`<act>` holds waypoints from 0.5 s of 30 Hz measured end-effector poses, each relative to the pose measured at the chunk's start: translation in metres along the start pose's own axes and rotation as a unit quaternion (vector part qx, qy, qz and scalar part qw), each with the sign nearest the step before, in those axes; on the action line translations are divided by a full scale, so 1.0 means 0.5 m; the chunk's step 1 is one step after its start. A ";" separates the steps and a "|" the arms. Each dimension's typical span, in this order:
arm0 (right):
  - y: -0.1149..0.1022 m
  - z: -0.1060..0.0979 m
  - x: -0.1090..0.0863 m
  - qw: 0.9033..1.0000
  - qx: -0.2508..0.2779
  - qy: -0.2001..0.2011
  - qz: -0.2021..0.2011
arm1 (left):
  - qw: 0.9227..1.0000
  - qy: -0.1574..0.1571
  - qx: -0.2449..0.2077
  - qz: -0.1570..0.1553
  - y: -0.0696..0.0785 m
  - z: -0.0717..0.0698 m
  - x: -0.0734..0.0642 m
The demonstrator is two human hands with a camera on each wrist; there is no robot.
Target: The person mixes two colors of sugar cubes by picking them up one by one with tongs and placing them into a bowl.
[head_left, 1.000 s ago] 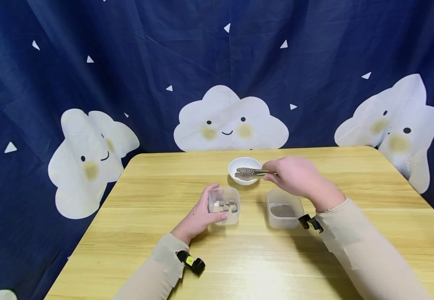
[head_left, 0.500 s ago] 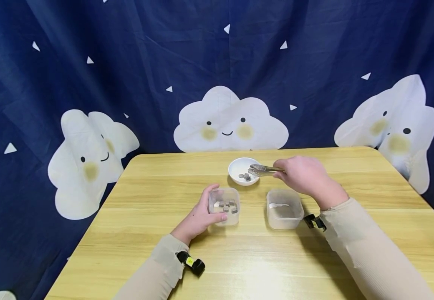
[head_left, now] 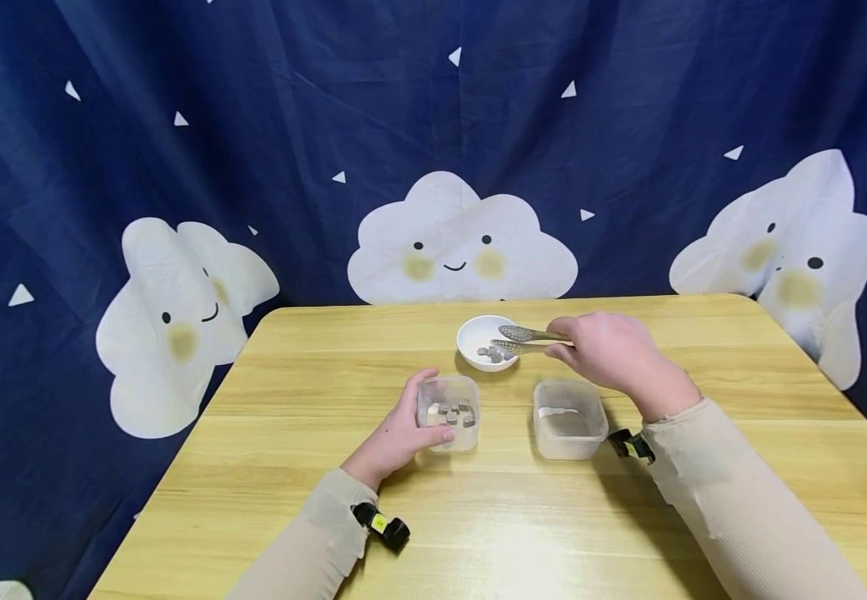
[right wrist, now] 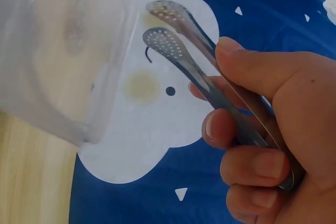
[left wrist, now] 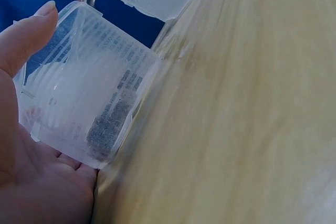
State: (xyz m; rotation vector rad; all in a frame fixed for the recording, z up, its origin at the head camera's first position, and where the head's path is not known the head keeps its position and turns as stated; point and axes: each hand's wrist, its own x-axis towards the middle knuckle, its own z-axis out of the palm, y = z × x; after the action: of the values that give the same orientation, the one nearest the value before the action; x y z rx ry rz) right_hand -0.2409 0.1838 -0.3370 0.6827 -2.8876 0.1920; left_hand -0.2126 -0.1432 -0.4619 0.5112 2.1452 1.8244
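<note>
My left hand grips a clear plastic tub, thumb over its near rim and fingers round its far side. Several grey-brown cubes lie on that tub's floor. In my right hand is a pair of metal tongs with perforated ends, pinched between thumb and fingers. Their two ends stand apart, nothing between them, at the right side of a white bowl. Small grey pieces lie in the bowl's near part; the lower tong end partly covers some.
A second clear tub stands below the right hand; a pale streak shows inside. All stand on a wooden table, its back edge close behind the bowl. Beyond hangs a blue curtain with cloud prints.
The tongs have shifted right from over the bowl's middle, uncovering the grey pieces. Their ends came together, then spread wider. My left hand and its tub stay in place.
</note>
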 end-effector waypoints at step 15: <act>-0.051 -0.017 -0.001 0.992 0.005 0.043 -0.118 | 1.000 0.000 0.002 0.000 -0.002 0.000 -0.001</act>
State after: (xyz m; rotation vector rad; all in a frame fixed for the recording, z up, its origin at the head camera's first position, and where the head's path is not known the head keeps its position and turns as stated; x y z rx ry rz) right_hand -0.2275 0.1627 -0.3264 0.9820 -2.6972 0.1998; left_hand -0.2123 -0.1437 -0.4630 0.5112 2.1487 1.8214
